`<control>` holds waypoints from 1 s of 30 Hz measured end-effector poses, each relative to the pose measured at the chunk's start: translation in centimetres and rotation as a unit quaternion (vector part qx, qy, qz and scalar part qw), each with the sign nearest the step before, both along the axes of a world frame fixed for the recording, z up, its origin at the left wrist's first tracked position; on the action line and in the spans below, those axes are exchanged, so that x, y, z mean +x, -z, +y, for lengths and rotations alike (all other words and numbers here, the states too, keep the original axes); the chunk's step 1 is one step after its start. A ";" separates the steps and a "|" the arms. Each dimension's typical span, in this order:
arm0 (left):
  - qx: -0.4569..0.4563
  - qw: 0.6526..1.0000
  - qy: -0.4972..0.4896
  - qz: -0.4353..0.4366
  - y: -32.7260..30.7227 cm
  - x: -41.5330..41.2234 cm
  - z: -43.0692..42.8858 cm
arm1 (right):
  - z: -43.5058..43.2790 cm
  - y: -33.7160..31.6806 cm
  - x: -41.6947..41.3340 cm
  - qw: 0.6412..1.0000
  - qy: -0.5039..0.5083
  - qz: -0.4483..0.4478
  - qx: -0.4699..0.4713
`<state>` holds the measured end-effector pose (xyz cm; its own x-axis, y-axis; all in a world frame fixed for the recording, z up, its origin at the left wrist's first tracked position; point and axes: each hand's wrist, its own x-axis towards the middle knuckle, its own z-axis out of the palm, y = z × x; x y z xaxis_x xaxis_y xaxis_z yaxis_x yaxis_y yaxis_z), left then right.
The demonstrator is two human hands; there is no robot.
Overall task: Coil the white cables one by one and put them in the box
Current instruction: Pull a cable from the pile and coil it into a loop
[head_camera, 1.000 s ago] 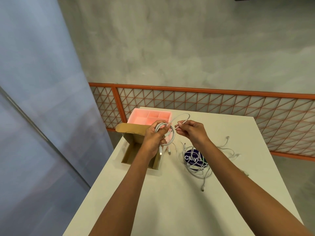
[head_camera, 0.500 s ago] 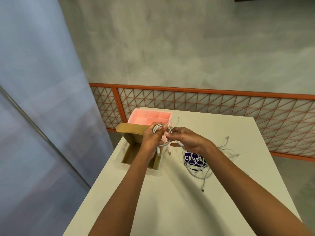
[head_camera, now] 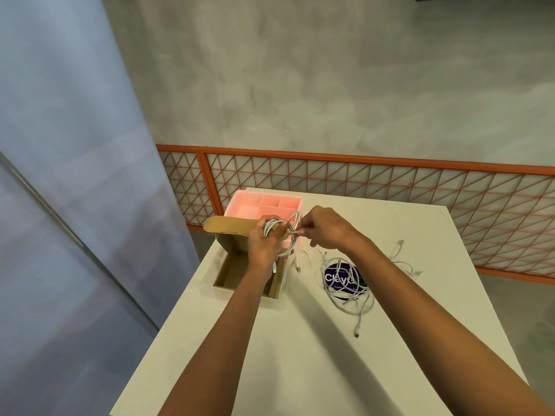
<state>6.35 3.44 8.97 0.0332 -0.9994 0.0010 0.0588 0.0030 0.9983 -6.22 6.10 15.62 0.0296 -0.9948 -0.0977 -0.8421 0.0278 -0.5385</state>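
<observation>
White cables are what I'm handling above the pale rectangular table (head_camera: 300, 340): the open brown cardboard box (head_camera: 237, 274) sits under my left hand (head_camera: 264, 243), which grips a coiled white cable (head_camera: 277, 228); my right hand (head_camera: 322, 228) pinches its loose end, with tangled white cables (head_camera: 350, 295) below that wrist.

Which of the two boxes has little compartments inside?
The pink box, farthest from the person. It is split into several sections, while the brown cardboard box under the left hand is one open space.
</observation>
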 end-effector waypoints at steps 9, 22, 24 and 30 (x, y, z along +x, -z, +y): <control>-0.004 0.999 -0.022 -0.030 0.9 0.1 -0.3 | 1.3 -1.7 -1.1 0.984 -0.095 -0.145 -0.047; 0.044 0.997 -0.065 0.012 0.4 0.6 -0.9 | 3.1 -2.6 -2.6 0.945 -0.056 -0.314 -0.072; 0.050 0.996 -0.067 0.013 0.3 0.4 -0.8 | 3.2 -2.6 -2.7 0.941 -0.054 -0.326 -0.077; 0.078 0.994 -0.003 0.080 -0.1 0.6 -0.1 | 2.1 -2.0 -4.0 0.902 0.017 -0.419 -0.099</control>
